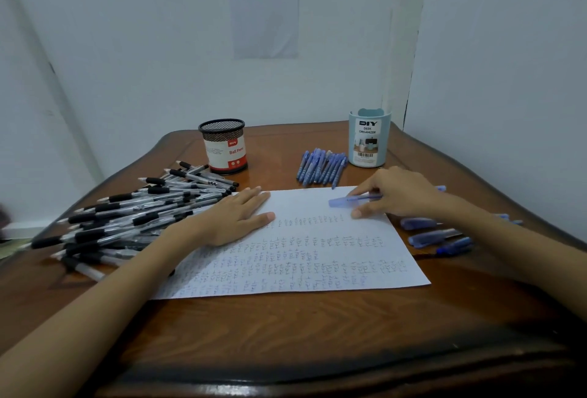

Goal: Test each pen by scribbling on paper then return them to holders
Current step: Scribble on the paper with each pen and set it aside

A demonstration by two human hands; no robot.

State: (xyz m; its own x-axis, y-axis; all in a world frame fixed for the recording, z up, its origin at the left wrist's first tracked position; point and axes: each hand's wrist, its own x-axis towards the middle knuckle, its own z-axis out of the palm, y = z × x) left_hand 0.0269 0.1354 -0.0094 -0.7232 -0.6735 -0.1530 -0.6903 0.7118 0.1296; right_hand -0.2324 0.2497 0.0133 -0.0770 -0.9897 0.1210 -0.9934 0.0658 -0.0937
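Left hand [235, 218] flat, fingers straight, pressing paper [317, 258] near its 10 o'clock corner. Right hand [398, 192] pinches blue pen [347, 200] over paper's 1 o'clock corner. Black pens [136, 210] heaped at 9 o'clock. Mesh holder [224, 146] at 11 o'clock, blue holder [368, 140] at 1 o'clock.

We find the paper [317, 254] in the middle of the tabletop [286, 334]. A pile of pens [127, 213] lies left of it, with a mesh holder [225, 150] behind the pile. Far right stands a cup holder [368, 140], a bunch of pens [320, 165] just left of it. Loose pens [435, 235] lie right of the paper.
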